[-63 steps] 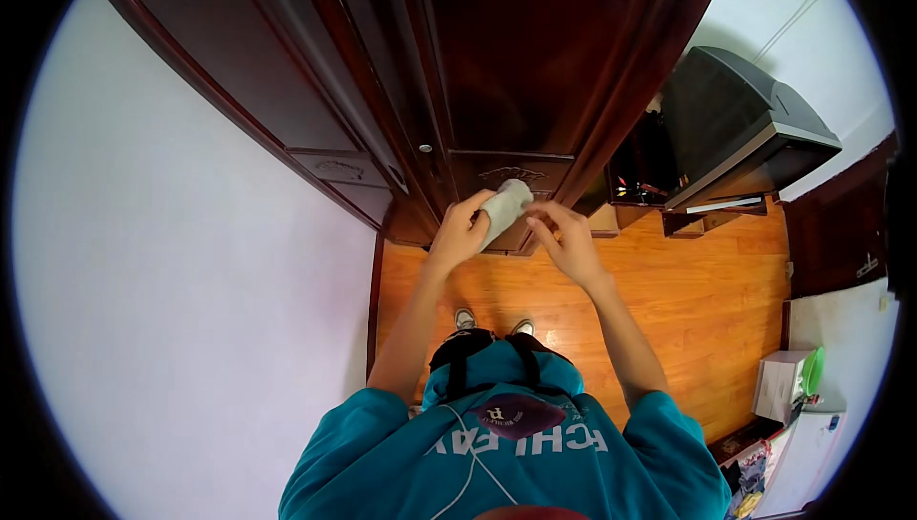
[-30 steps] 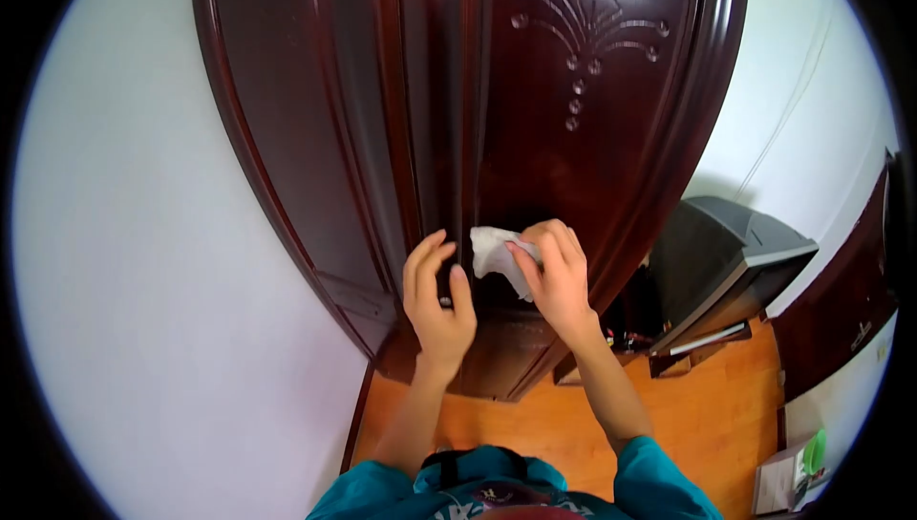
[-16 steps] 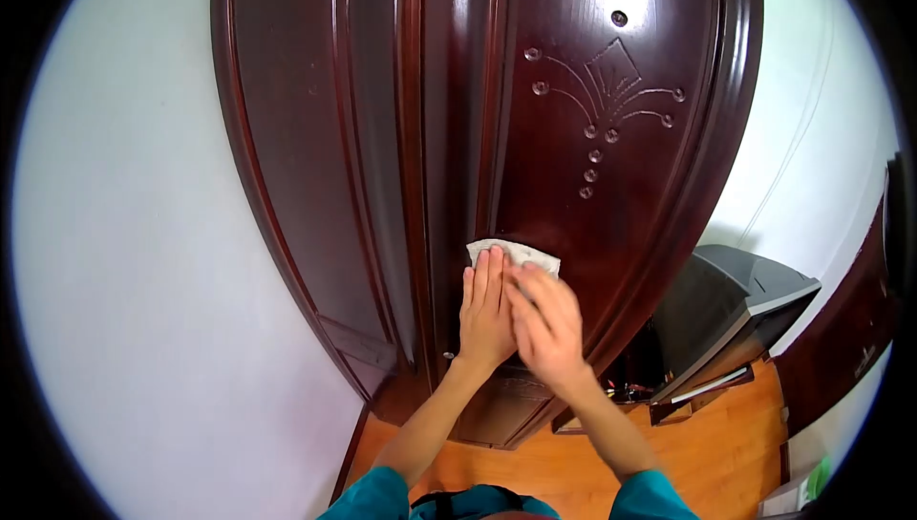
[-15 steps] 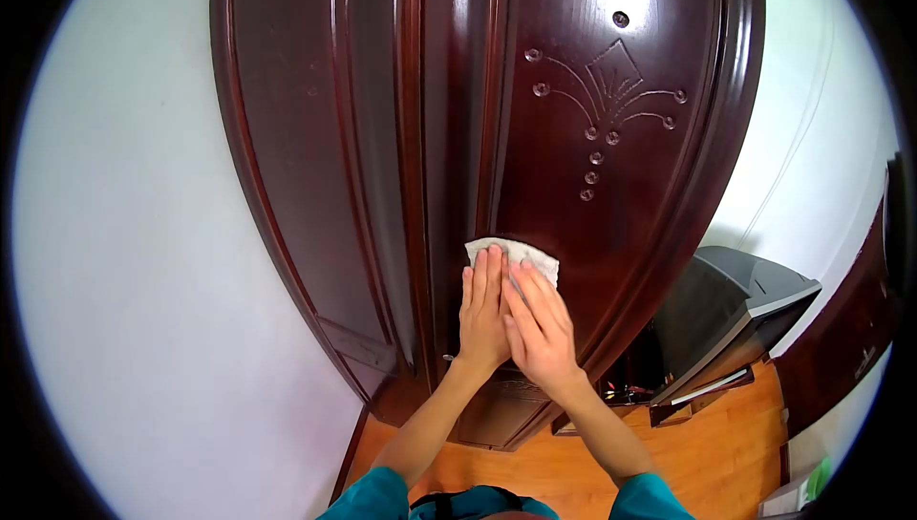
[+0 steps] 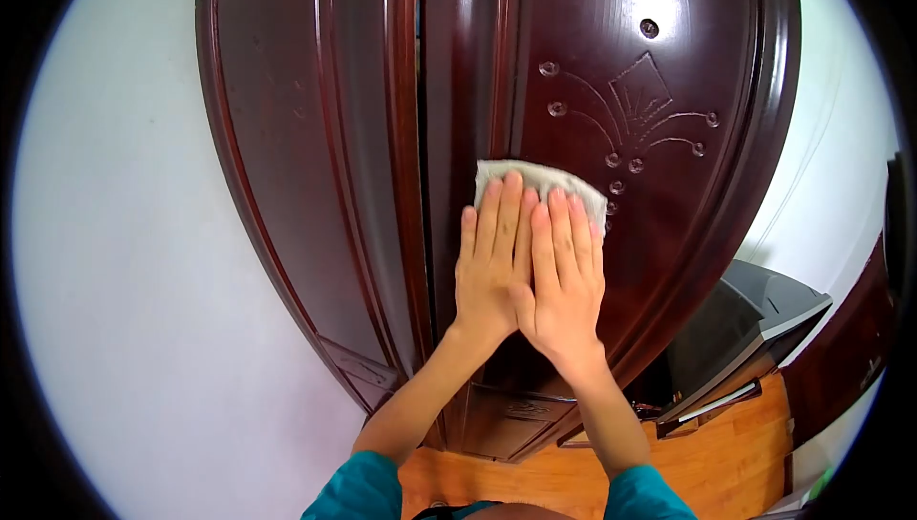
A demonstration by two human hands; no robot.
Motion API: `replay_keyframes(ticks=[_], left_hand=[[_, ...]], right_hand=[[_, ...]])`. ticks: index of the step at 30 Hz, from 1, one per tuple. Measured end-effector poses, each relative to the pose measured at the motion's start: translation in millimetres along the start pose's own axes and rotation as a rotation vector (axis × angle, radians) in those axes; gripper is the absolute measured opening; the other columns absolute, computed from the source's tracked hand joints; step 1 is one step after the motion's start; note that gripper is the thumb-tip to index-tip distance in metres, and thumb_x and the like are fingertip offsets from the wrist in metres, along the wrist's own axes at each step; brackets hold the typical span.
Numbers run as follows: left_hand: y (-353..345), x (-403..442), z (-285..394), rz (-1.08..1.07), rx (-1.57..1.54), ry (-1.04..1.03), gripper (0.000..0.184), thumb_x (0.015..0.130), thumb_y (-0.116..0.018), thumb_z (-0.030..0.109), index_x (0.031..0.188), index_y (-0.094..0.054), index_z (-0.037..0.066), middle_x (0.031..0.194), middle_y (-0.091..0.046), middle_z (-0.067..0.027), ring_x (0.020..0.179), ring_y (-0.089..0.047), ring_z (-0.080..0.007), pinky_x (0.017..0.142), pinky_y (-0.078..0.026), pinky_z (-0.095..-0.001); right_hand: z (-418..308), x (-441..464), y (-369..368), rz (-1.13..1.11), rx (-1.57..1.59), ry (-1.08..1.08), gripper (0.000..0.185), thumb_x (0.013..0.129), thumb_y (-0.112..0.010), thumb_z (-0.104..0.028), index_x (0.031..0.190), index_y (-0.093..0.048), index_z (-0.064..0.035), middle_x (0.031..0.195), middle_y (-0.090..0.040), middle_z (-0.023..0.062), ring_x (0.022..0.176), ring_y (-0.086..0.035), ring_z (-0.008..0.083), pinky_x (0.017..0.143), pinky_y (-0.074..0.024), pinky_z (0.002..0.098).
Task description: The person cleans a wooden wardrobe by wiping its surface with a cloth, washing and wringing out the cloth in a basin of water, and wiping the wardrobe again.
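A white cloth (image 5: 540, 176) lies flat against the right door (image 5: 564, 4) of a dark red-brown wardrobe, below and left of its carved flower pattern. My left hand (image 5: 492, 262) presses on the cloth with its fingers stretched out flat. Beside it, my right hand (image 5: 565, 276) also lies flat on the cloth, fingers extended, its thumb touching the left hand. The cloth's upper edge shows above the fingertips; its lower part is hidden beneath both hands.
The left wardrobe door (image 5: 277, 138) stands beside a narrow dark gap. A pale wall (image 5: 115, 233) runs along the left. To the right is a grey boxy television (image 5: 745, 319), above an orange wooden floor (image 5: 707, 463). A dark door (image 5: 841, 329) is at the far right.
Both hands have slid the cloth upward on the door, and more of the cloth shows. The right hand's fingers have straightened. The gap between the two doors has widened slightly.
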State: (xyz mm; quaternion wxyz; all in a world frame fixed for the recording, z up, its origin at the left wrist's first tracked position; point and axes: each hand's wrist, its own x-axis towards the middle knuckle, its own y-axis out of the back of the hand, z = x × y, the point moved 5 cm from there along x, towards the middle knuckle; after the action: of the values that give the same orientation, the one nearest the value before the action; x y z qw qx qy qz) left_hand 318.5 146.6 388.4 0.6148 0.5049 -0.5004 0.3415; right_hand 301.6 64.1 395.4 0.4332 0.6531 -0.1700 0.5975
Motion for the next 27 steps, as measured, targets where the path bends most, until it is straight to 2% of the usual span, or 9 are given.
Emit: replay_keyframes(ticks=[4,7,12,14,16,18,22,24,27], left_hand=[[-25.0,-69.8,6.8,-0.081,-0.077,-0.042,0.047,0.091,-0.04,0.022,0.132,-0.043,-0.001,0.142,-0.037,-0.0169,0.133,-0.033,-0.0316,0.112,-0.017,-0.0456],[-28.4,-85.5,14.8,-0.029,-0.027,-0.064,0.047,0.091,-0.04,0.022,0.132,-0.043,-0.002,0.142,-0.037,-0.0175,0.134,-0.032,-0.0321,0.112,-0.017,-0.0456],[-7.1,-1.8,18.8,-0.059,-0.041,-0.043,0.051,0.091,-0.039,0.022,0.135,-0.037,-0.004,0.145,-0.031,-0.0201,0.137,-0.026,-0.0323,0.112,-0.018,-0.0458],[4.7,33.3,21.4,0.028,-0.044,-0.068,0.052,0.092,-0.037,0.023,0.136,-0.035,-0.004,0.146,-0.028,-0.0206,0.137,-0.024,-0.0328,0.112,-0.018,-0.0461],[13.1,49.2,24.0,0.049,-0.05,-0.052,0.052,0.092,-0.037,0.022,0.136,-0.035,-0.004,0.145,-0.028,-0.021,0.137,-0.024,-0.0332,0.111,-0.018,-0.0464],[6.4,39.2,19.8,0.048,-0.017,-0.046,0.052,0.092,-0.038,0.024,0.136,-0.035,-0.004,0.145,-0.029,-0.0211,0.137,-0.025,-0.0335,0.111,-0.018,-0.0469],[-14.3,-34.4,2.3,-0.051,0.006,0.036,0.051,0.092,-0.04,0.024,0.136,-0.037,-0.003,0.144,-0.031,-0.0208,0.136,-0.026,-0.0337,0.111,-0.018,-0.0475],[-21.7,-67.2,-11.0,-0.179,0.125,0.087,0.049,0.093,-0.04,0.023,0.135,-0.038,-0.003,0.144,-0.032,-0.0212,0.136,-0.027,-0.0334,0.111,-0.018,-0.0476],[-16.6,-58.6,-24.8,-0.03,0.139,0.085,0.049,0.094,-0.04,0.024,0.135,-0.037,-0.003,0.143,-0.032,-0.0215,0.136,-0.027,-0.0343,0.111,-0.018,-0.0481]], right_hand=[[-0.1,-65.3,-15.6,-0.095,0.006,-0.061,0.064,0.092,-0.035,-0.048,0.133,-0.043,0.0012,0.139,-0.041,0.0172,0.131,-0.036,0.0325,0.107,-0.0241,0.0453],[-1.0,-81.7,-16.3,-0.139,0.005,-0.097,0.067,0.093,-0.032,-0.051,0.133,-0.043,0.0013,0.14,-0.04,0.0167,0.131,-0.035,0.0327,0.107,-0.024,0.0454],[10.0,-5.6,19.3,-0.009,0.076,-0.055,0.067,0.092,-0.033,-0.05,0.135,-0.041,0.0012,0.14,-0.04,0.0168,0.132,-0.034,0.0337,0.108,-0.0241,0.0462],[16.7,23.9,28.4,0.055,0.075,-0.005,0.067,0.092,-0.034,-0.049,0.135,-0.04,0.0012,0.14,-0.039,0.0173,0.132,-0.034,0.0336,0.108,-0.0238,0.0459],[16.3,39.9,33.7,0.047,0.052,0.043,0.068,0.096,-0.022,-0.049,0.135,-0.037,0.005,0.142,-0.035,0.0215,0.133,-0.029,0.0389,0.109,-0.0223,0.0472],[14.0,31.7,27.9,0.037,0.059,0.047,0.068,0.096,-0.024,-0.048,0.136,-0.036,0.0048,0.143,-0.033,0.021,0.134,-0.028,0.0385,0.109,-0.0207,0.0472],[-3.5,-20.6,0.2,-0.215,0.116,-0.016,0.069,0.093,-0.032,-0.049,0.138,-0.035,0.0029,0.144,-0.032,0.02,0.135,-0.026,0.0373,0.109,-0.0192,0.0485],[-16.5,-40.0,-16.5,-0.265,0.115,0.015,0.069,0.092,-0.035,-0.05,0.138,-0.036,0.0018,0.144,-0.032,0.0191,0.135,-0.027,0.0364,0.109,-0.0192,0.0483],[-24.7,-23.0,-21.3,-0.266,0.154,0.028,0.069,0.091,-0.037,-0.05,0.138,-0.035,0.0008,0.144,-0.032,0.0182,0.135,-0.027,0.0357,0.109,-0.0192,0.0477]])
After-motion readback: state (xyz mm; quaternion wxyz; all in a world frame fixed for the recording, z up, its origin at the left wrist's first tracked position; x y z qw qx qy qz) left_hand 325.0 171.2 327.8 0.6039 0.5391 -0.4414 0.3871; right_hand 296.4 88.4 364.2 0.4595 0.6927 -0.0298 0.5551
